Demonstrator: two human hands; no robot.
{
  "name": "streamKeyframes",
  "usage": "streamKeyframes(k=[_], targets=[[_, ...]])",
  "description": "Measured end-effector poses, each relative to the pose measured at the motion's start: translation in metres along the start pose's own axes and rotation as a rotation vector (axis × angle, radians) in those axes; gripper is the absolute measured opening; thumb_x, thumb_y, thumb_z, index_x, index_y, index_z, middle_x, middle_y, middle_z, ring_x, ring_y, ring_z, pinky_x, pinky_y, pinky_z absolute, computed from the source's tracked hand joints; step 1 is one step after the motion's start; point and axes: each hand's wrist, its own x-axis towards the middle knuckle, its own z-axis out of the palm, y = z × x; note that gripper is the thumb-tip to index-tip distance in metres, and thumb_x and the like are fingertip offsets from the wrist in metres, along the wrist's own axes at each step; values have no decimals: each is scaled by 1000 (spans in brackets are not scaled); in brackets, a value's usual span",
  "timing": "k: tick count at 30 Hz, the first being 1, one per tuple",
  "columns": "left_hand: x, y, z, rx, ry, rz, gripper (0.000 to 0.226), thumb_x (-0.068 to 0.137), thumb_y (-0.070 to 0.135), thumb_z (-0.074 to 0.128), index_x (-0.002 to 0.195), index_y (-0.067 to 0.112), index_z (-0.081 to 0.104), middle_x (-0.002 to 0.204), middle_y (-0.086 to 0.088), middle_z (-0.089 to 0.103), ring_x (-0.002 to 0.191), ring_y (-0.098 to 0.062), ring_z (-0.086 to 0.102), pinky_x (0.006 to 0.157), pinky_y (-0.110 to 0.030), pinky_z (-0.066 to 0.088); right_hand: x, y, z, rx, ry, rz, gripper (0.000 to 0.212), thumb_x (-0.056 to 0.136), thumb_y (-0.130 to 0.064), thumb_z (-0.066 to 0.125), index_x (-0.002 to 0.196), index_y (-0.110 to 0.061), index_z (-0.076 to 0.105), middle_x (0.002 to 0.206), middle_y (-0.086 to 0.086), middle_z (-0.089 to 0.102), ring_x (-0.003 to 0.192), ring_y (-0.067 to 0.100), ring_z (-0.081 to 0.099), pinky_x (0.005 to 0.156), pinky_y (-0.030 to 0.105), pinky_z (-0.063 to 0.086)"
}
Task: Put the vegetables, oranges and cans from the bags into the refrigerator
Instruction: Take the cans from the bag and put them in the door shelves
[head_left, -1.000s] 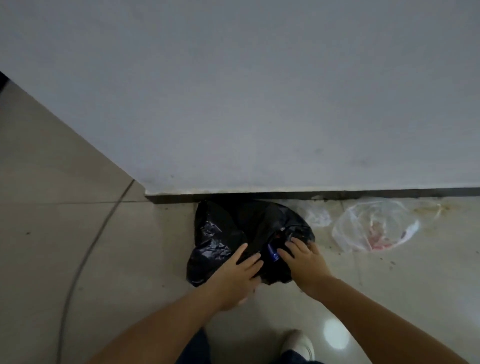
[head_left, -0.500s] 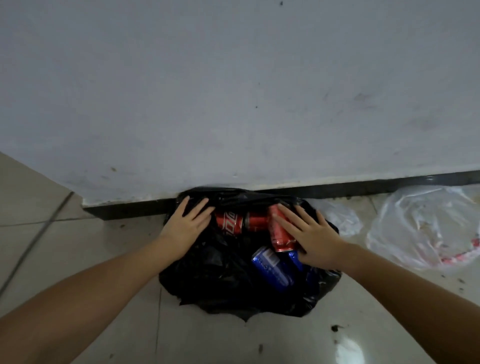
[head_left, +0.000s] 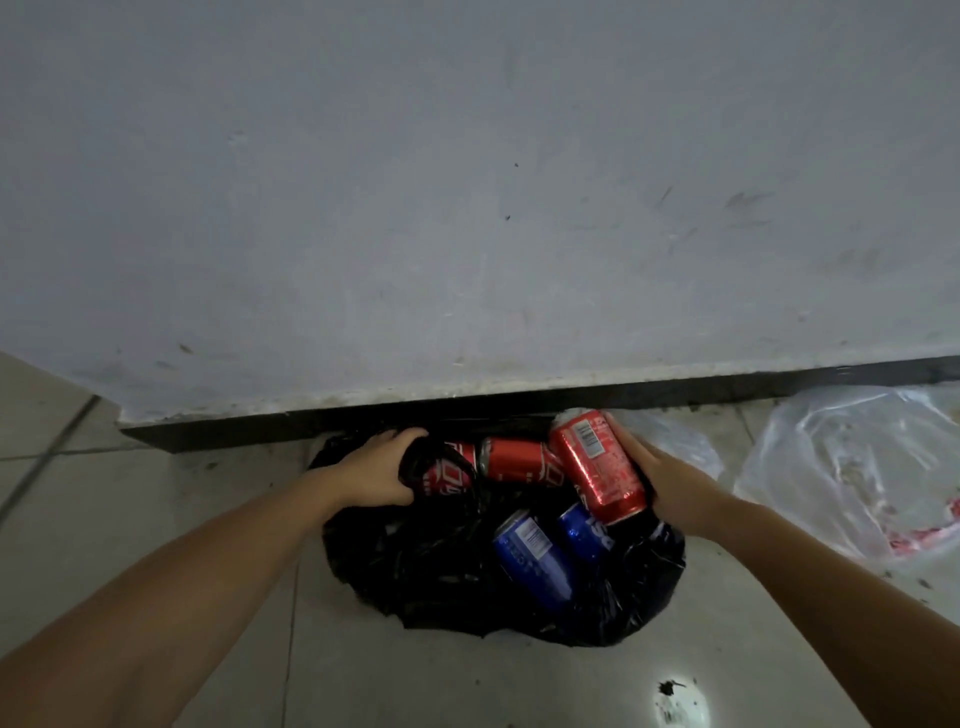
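A red soda can (head_left: 597, 467) is held in the right hand (head_left: 670, 480), whose fingers are wrapped around the can's far side while the printed side with its white label panel and barcode is turned toward the camera. The can is tilted, its top end near the dark baseboard (head_left: 519, 408) and its bottom end lowered toward the open black plastic bag (head_left: 441, 571), above which it is raised. The bag's rim is gripped by the left hand (head_left: 382, 470), the fingers curled over a bunched fold of black plastic at the bag's left edge. Two more red cans (head_left: 511, 462) are seen lying on their sides end to end inside the bag, just beside the left hand, with white lettering partly shown. Two blue cans (head_left: 532, 558) are laid side by side below the held can, tilted, one with a white label panel and the other with large white letters. The bag is set on a pale tiled floor (head_left: 156, 519) against a grey wall (head_left: 467, 182). A crumpled clear plastic bag (head_left: 852, 467) with a reddish patch inside is seen to the right, apart from the black one.
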Motion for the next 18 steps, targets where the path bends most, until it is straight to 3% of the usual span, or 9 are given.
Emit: streamKeyframes(k=[2,4,5,7,10,12,13,16,18], targets=[[-12,-15,15,0,79,32,80,79,4,60,148,20,23,148,-9,30,132,-23,37,106,-28,37,0,3,2,-82,50,-18,96,90,-27,59,142,-41,-20,160,1,11,140,23,33,113,41,32],[-32,-41,24,277,139,134,89,79,1,62,152,15,13,158,-4,18,140,-20,29,107,-28,36,-2,3,4,-199,103,-71,97,90,-30,58,138,-42,-25,161,-1,2,147,23,17,119,43,18],[-41,-56,26,446,178,198,96,71,7,74,150,9,20,156,-3,22,138,-20,34,104,-34,41,-4,0,4,-246,122,-106,98,91,-29,56,136,-43,-29,161,-1,-1,148,22,8,121,43,9],[-51,-82,27,736,196,257,94,38,16,92,125,3,58,138,-10,51,119,-30,58,86,-48,54,-7,-11,8,-310,164,-195,103,91,-23,53,131,-50,-38,161,0,0,148,20,-2,121,44,-1],[-55,-86,26,799,187,202,55,35,18,91,89,19,77,111,-10,71,103,-31,68,85,-49,53,-8,-38,18,-343,186,-348,105,88,-18,58,135,-56,-28,161,4,-3,147,25,6,118,51,18],[-55,-55,23,719,364,277,16,54,19,70,69,25,73,91,-1,74,94,-21,64,86,-33,42,-8,-54,18,-288,93,-353,91,93,-17,53,139,-57,-13,158,-2,-22,145,27,20,113,40,35],[-53,-36,19,624,460,334,14,60,19,56,62,24,69,82,1,70,87,-17,56,77,-31,35,-9,-60,17,-229,52,-340,79,96,-17,49,142,-56,-2,157,-5,-25,141,26,28,106,34,41],[-48,20,13,469,641,443,24,70,21,40,72,19,64,82,0,60,81,-16,44,70,-31,35,-14,-76,13,36,79,-334,52,99,-24,42,143,-46,26,158,-10,-18,130,23,44,94,22,49],[-44,42,21,485,632,466,25,77,24,43,88,15,64,91,-3,59,84,-19,54,68,-30,46,-20,-79,21,59,74,-268,60,95,-43,46,146,-44,15,159,-7,-17,124,24,50,91,23,48]])
